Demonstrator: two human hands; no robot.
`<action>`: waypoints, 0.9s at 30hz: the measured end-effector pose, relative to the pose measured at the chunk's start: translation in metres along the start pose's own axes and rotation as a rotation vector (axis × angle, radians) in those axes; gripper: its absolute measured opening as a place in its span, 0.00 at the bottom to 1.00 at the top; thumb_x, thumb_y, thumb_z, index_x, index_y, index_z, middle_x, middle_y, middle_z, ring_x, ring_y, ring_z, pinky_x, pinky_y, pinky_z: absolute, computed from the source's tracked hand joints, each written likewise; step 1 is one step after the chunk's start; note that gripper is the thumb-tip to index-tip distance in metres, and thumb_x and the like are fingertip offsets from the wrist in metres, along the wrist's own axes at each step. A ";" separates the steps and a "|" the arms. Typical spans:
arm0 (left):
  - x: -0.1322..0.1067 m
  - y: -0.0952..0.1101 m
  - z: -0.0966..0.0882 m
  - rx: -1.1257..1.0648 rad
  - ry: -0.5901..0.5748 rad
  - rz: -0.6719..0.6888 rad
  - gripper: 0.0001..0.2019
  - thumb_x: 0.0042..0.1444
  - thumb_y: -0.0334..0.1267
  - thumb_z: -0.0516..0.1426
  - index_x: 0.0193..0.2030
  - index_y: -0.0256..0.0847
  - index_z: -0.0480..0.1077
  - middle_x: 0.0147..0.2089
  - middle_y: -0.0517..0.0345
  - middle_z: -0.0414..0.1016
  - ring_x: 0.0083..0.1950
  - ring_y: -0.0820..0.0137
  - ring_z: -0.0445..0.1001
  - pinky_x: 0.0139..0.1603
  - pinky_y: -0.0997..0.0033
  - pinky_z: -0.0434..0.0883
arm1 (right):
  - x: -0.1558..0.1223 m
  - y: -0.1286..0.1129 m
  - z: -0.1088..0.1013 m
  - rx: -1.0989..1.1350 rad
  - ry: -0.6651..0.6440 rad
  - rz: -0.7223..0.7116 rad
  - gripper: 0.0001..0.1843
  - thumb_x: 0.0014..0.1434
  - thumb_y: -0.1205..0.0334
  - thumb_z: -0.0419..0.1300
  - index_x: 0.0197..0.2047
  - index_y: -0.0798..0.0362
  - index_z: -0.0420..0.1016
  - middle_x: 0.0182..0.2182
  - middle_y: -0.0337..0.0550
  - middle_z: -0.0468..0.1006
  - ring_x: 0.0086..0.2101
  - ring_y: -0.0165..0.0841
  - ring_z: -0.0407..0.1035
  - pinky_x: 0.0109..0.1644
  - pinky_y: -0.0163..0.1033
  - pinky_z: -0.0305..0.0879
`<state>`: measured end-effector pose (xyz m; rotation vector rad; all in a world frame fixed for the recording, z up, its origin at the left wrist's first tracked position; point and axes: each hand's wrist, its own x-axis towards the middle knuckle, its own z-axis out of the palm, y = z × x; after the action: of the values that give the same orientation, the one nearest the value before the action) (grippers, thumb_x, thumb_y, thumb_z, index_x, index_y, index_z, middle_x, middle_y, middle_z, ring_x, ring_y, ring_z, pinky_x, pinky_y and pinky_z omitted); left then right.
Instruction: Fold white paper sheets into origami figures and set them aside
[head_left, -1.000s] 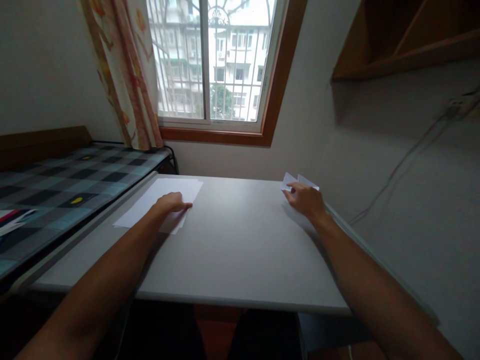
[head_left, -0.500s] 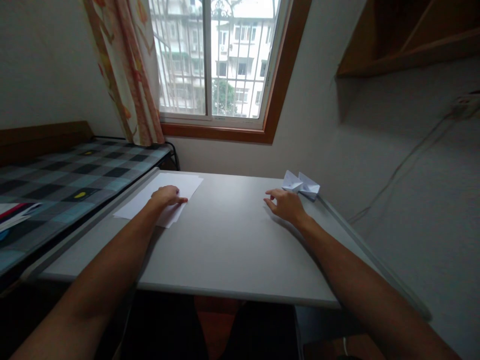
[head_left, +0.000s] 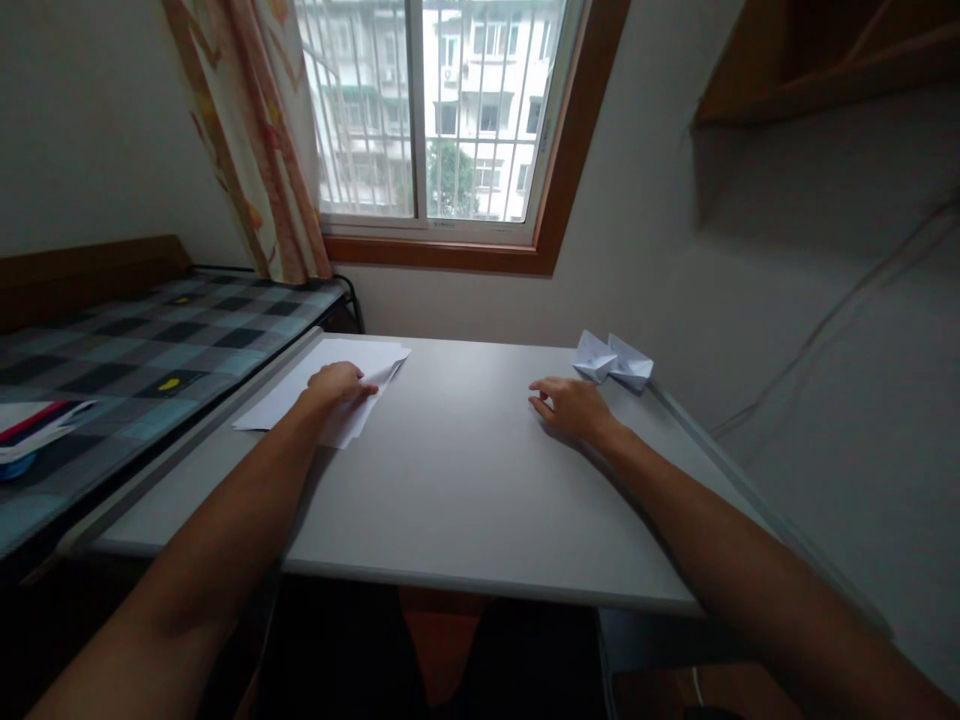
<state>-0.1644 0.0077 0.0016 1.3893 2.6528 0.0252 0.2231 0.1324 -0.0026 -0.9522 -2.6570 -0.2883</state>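
A loose stack of white paper sheets (head_left: 292,385) lies on the left of the table. My left hand (head_left: 339,387) is over its right edge, thumb and fingers pinching the edge of a sheet, which bows up slightly there. How many sheets are in the pinch is hidden. On the right, my right hand (head_left: 571,405) rests at the tabletop with nothing in it, thumb and forefinger curved and apart. Just beyond it stand two folded white paper shapes, one on the left (head_left: 592,358) and one on the right (head_left: 632,364), side by side and touching or nearly so.
The white table (head_left: 450,480) has a raised rim along its left and right sides. A bed with a checked cover (head_left: 225,310) adjoins it on the left, with papers (head_left: 37,425) on it. A window (head_left: 427,120) and curtain (head_left: 259,150) are behind; a wooden shelf (head_left: 840,80) hangs at upper right.
My left thumb has drawn in toward the fingers, and the sheet's right edge has lifted a little. The right hand stays almost still. The view has shifted slightly.
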 end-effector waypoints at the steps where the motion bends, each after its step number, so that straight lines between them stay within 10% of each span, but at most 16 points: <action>1: 0.000 0.001 -0.001 -0.003 0.002 -0.009 0.26 0.45 0.60 0.58 0.45 0.46 0.75 0.52 0.47 0.74 0.51 0.52 0.71 0.45 0.61 0.67 | 0.002 -0.001 0.000 -0.012 -0.025 -0.021 0.17 0.60 0.58 0.52 0.46 0.54 0.76 0.40 0.47 0.80 0.36 0.39 0.74 0.38 0.39 0.61; 9: -0.005 0.004 -0.012 -0.009 0.069 -0.035 0.23 0.54 0.53 0.55 0.49 0.39 0.73 0.54 0.44 0.72 0.53 0.52 0.70 0.46 0.62 0.68 | 0.018 -0.006 0.007 0.147 0.005 0.016 0.14 0.58 0.59 0.55 0.44 0.53 0.77 0.37 0.45 0.80 0.36 0.37 0.73 0.40 0.38 0.63; 15: -0.025 0.014 -0.034 -0.008 0.374 -0.027 0.23 0.59 0.53 0.48 0.49 0.41 0.72 0.50 0.46 0.73 0.49 0.52 0.71 0.44 0.60 0.68 | 0.013 0.001 0.015 0.436 0.120 0.143 0.14 0.58 0.57 0.57 0.44 0.55 0.77 0.34 0.46 0.80 0.31 0.33 0.73 0.39 0.37 0.65; 19: -0.051 0.043 -0.039 -0.035 0.549 0.136 0.24 0.62 0.53 0.44 0.47 0.39 0.72 0.49 0.44 0.72 0.50 0.52 0.69 0.47 0.58 0.66 | 0.015 -0.007 0.014 0.831 0.095 0.237 0.17 0.56 0.53 0.59 0.43 0.57 0.76 0.34 0.49 0.79 0.29 0.32 0.72 0.33 0.37 0.68; 27: -0.095 0.122 0.001 -0.186 0.386 0.547 0.24 0.60 0.56 0.47 0.54 0.43 0.68 0.53 0.48 0.72 0.54 0.56 0.69 0.52 0.61 0.64 | 0.015 -0.045 0.011 1.640 -0.251 0.449 0.29 0.55 0.38 0.56 0.47 0.55 0.68 0.45 0.56 0.76 0.30 0.35 0.75 0.28 0.38 0.73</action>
<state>-0.0109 -0.0003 0.0220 2.1655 2.3487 0.6383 0.1804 0.1101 -0.0113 -0.8169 -1.7043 1.8186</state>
